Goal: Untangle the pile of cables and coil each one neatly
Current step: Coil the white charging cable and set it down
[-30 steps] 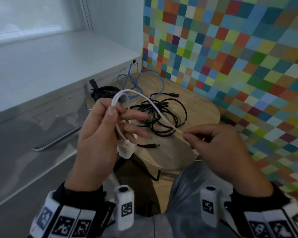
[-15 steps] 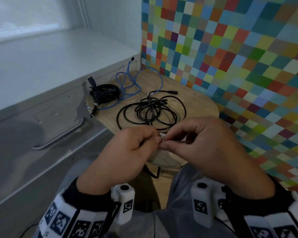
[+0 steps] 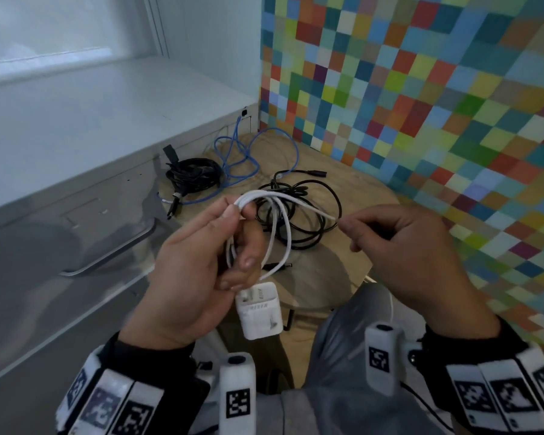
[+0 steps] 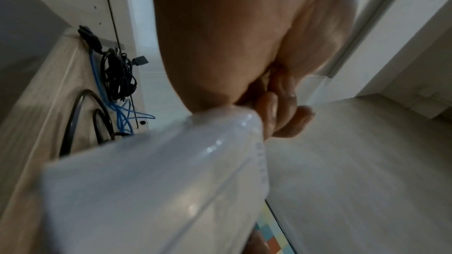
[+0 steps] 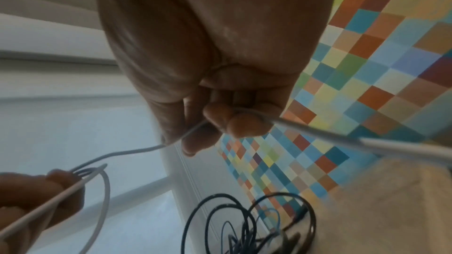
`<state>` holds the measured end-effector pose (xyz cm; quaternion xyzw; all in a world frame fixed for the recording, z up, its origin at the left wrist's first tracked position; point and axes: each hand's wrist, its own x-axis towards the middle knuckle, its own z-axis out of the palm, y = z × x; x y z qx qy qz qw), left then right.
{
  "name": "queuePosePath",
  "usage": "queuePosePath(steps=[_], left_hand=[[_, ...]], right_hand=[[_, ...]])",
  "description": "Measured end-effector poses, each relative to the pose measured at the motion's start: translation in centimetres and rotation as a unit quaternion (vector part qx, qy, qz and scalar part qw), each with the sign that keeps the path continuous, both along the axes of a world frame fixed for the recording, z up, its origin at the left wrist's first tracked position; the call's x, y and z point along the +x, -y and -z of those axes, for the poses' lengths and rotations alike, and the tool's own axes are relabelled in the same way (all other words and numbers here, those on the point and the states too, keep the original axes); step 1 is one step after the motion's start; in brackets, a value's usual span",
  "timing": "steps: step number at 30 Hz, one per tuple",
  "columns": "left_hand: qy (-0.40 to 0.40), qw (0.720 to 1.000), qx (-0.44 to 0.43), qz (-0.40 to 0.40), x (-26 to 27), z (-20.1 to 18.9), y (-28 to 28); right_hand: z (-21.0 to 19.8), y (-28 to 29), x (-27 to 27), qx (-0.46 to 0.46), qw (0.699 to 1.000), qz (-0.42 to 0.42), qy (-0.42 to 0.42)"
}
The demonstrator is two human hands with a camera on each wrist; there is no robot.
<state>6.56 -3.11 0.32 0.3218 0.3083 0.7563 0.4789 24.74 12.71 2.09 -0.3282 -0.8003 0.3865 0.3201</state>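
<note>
My left hand (image 3: 230, 243) grips several loops of a white cable (image 3: 275, 233), pinched at the top between thumb and forefinger. Its white charger block (image 3: 258, 309) hangs below that hand and fills the left wrist view (image 4: 151, 190). My right hand (image 3: 355, 224) pinches the same white cable (image 5: 137, 151) a short way to the right, the strand stretched between both hands. On the round wooden table (image 3: 368, 196) behind lie a loose black cable (image 3: 321, 215), a bundled black cable (image 3: 192, 177) and a blue cable (image 3: 239, 164).
A white cabinet (image 3: 76, 171) with a metal handle (image 3: 113, 255) stands at the left, close against the table. A wall of coloured squares (image 3: 421, 105) runs along the right. My lap in grey trousers (image 3: 339, 340) is below the hands.
Half a second ago both hands met low in front of me; now they have risen and parted, the left holding more white loops and the right drawn out to the right along the strand.
</note>
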Motion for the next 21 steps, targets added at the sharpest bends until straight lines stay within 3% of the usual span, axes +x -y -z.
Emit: queuePosePath(steps=[5, 8, 10, 12, 14, 16, 18, 21], left_hand=[[-0.015, 0.996, 0.003, -0.084, -0.1, -0.4, 0.0], [-0.157, 0.971, -0.029, -0.179, 0.9, -0.2, -0.5], [-0.308, 0.925, -0.042, -0.217, 1.8, 0.3, -0.8], [-0.459, 0.857, -0.072, -0.225, 2.4, 1.0, -1.0], [-0.564, 0.788, -0.114, -0.22, 2.5, 1.4, -1.0], [-0.606, 0.759, -0.137, -0.195, 2.3, 1.2, -1.0], [-0.596, 0.773, -0.142, -0.164, 2.1, 1.0, -0.9], [-0.518, 0.834, -0.151, -0.112, 1.7, 0.7, -0.6]], right_hand=[[1.3, -0.4, 0.2, -0.074, 0.997, -0.024, -0.008], [1.7, 0.3, -0.2, 0.001, 0.999, 0.011, 0.05], [1.8, 1.9, -0.9, 0.108, 0.979, 0.0, 0.173], [1.9, 3.8, -1.6, 0.199, 0.949, -0.036, 0.242], [1.9, 5.0, -2.0, 0.259, 0.933, -0.072, 0.239], [1.4, 5.6, -1.9, 0.267, 0.937, -0.098, 0.205], [0.6, 5.5, -1.6, 0.242, 0.943, -0.131, 0.186], [-0.5, 4.8, -0.9, 0.234, 0.935, -0.195, 0.18]])
